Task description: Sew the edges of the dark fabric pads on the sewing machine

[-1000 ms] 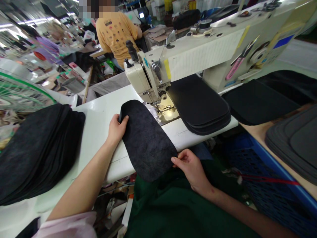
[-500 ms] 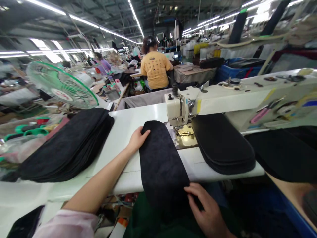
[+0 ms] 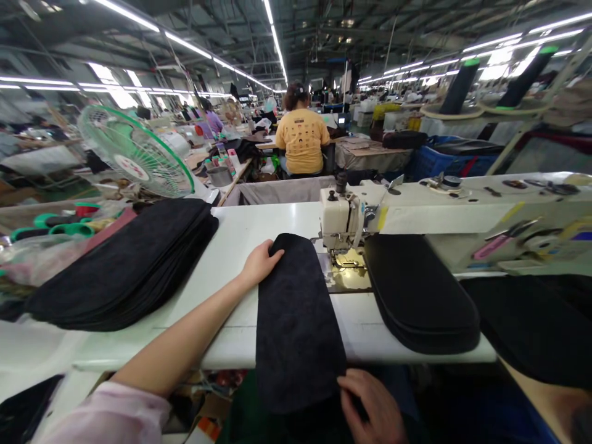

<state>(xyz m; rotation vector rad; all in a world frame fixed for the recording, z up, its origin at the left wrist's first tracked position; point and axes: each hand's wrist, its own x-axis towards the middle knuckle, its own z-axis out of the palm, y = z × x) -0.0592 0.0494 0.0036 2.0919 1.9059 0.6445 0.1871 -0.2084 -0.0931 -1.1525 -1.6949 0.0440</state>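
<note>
A long black fabric panel with rounded ends lies in front of me, its near end reaching past the table edge. My left hand grips its far left edge, thumb on top and fingers underneath. At the near right edge, my right hand pinches the panel between thumb and fingers. Just right of the panel's far end stands the white sewing machine, with its shiny needle plate bare. A stack of black panels rests right of the needle. Another thick stack of black panels sits on the left.
A green-rimmed fan stands behind the left stack. Dark thread cones rise at the back right. More black pieces lie at the far right. A person in a yellow shirt sits ahead, facing away. A phone-like dark object lies near left.
The view has tilted up slightly, so things sit lower. The panel's near end has come up flatter and shows more fully. Both hands keep their hold on it.
</note>
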